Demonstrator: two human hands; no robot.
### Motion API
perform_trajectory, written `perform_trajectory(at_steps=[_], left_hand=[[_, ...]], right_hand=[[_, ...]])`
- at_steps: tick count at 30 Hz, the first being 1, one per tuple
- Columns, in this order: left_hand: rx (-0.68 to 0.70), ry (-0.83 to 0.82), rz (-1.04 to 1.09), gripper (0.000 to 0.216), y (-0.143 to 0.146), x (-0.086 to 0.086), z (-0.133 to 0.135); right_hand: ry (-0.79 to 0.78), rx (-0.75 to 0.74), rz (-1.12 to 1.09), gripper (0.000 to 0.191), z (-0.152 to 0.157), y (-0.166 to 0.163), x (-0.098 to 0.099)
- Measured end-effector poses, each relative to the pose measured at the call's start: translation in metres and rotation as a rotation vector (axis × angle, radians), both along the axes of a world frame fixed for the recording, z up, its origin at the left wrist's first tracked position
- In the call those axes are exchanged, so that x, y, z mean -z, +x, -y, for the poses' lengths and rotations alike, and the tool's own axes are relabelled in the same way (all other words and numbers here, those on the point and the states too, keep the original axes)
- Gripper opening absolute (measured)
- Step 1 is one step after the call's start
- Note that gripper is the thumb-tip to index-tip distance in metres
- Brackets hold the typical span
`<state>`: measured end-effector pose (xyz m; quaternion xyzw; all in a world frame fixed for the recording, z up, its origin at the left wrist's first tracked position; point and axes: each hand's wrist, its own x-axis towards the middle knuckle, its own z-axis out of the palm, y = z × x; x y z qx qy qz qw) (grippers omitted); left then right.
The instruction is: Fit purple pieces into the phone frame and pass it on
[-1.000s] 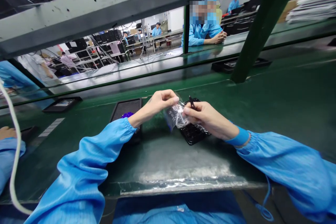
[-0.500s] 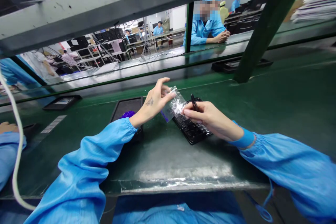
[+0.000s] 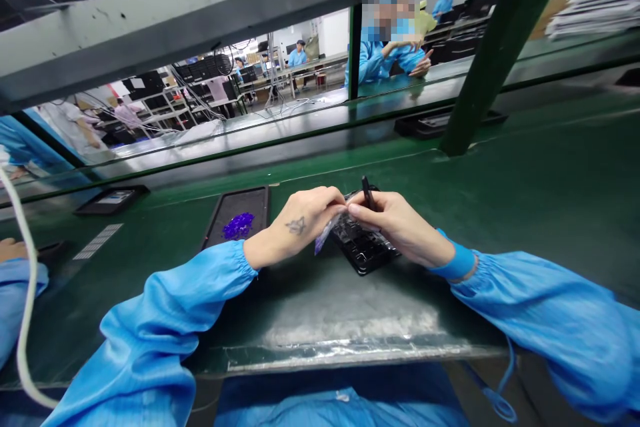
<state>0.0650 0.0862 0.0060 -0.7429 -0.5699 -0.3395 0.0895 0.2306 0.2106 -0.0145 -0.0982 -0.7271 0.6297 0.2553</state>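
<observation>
My left hand [image 3: 300, 221] pinches a small clear plastic bag [image 3: 325, 233] with a purple edge, held low over a black compartment tray [image 3: 365, 250] on the green belt. My right hand [image 3: 395, 223] holds a thin black tool [image 3: 367, 192] like a pen and rests on the same tray, its fingertips touching the bag. Most of the bag is hidden between the two hands. Both arms wear blue sleeves.
A black tray [image 3: 240, 210] with a heap of small purple parts [image 3: 238, 225] lies left of my hands. More black trays [image 3: 111, 199] [image 3: 435, 123] sit on the belt. A green post [image 3: 493, 47] rises at the right. A white cable [image 3: 23, 307] hangs left. Co-workers in blue sit beyond.
My left hand lifted the bag up and spread it, then brought it back down onto the tray against my right hand. The person opposite raised their hands.
</observation>
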Motion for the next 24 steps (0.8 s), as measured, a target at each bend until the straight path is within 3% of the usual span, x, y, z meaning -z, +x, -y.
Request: perform_trajectory(at_steps=[6, 11, 14, 21, 24], left_hand=[[-0.027, -0.104, 0.042, 0.013, 0.002, -0.011, 0.005], [-0.223, -0.276, -0.329, 0.016, 0.012, -0.019, 0.007], [-0.256, -0.345, -0.434, 0.016, 0.023, -0.023, 0.01], [-0.227, -0.312, -0.391, 0.013, 0.017, -0.022, 0.006], [-0.159, -0.234, -0.156, 0.015, 0.009, -0.018, 0.005]], right_hand=[[0.086, 0.008, 0.031, 0.039, -0.001, 0.002, -0.002], [0.423, 0.057, 0.003, 0.035, 0.0, 0.001, -0.005], [0.546, 0.133, -0.01, 0.031, 0.002, 0.002, -0.005], [0.601, 0.153, 0.005, 0.035, 0.006, 0.004, -0.006], [0.517, 0.093, 0.034, 0.036, 0.006, 0.004, -0.007]])
